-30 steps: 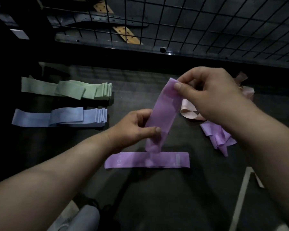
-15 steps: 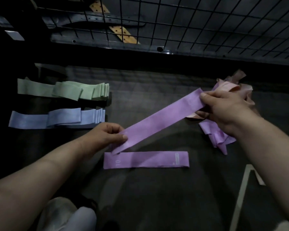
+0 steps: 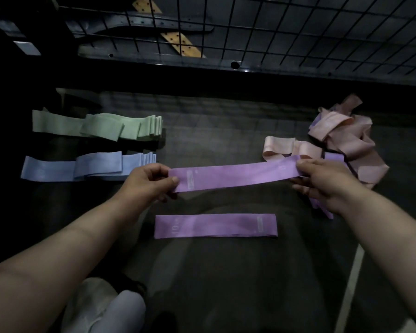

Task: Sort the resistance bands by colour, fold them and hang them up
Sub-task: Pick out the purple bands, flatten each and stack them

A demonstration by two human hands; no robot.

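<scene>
Purple band (image 3: 235, 175), ends partly covered by left hand (image 3: 146, 181) and right hand (image 3: 323, 182)

- Dim stockroom or workshop-type spot, not a home; exact kind unclear.
- Black wire grid panel (image 3: 298, 32) across the back, w/ dark metal bars w/ holes (image 3: 192, 28) & a holed wooden strip (image 3: 180, 43) behind it.
- Dark, bare work surface (image 3: 226, 128) w/ a pale line (image 3: 353, 280) at right.
- Goods in batches: green stack (image 3: 101, 126), blue stack (image 3: 82, 167), loose pink pile (image 3: 341, 138).
</scene>
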